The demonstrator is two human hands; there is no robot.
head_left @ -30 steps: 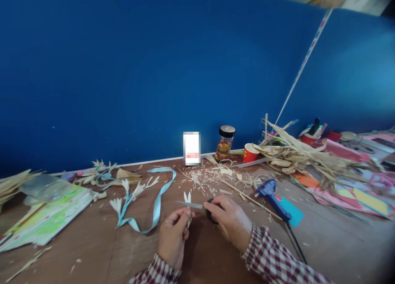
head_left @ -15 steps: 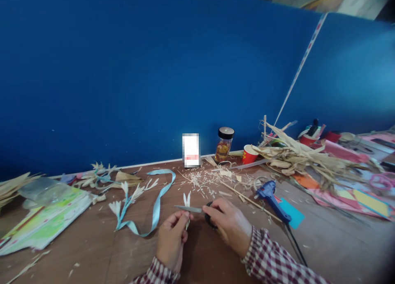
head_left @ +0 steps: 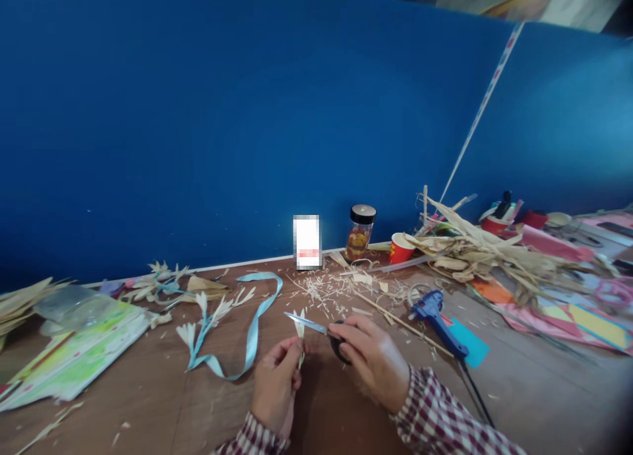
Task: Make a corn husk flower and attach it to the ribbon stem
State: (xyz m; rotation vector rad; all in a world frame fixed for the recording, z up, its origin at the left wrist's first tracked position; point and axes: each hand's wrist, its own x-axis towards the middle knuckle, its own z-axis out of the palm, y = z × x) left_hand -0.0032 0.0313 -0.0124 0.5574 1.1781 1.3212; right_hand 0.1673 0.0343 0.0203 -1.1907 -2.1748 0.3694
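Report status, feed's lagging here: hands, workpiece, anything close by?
Left hand pinching husk piece. Right hand gripping scissors, blades at the husk. Ribbon left, glue gun right, both apart.

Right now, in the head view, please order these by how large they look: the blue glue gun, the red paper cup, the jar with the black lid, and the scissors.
1. blue glue gun, clearly largest.
2. scissors, in the right hand, partly hidden, so unsure.
3. jar with the black lid.
4. red paper cup.
The jar and cup stand farther back, so they may look smaller than they are.

Head-worn, single view: looking forward and down from close behind the hands (head_left: pixel 326 369), across the table (head_left: pixel 148 402) toward a blue wall (head_left: pixel 198 112).
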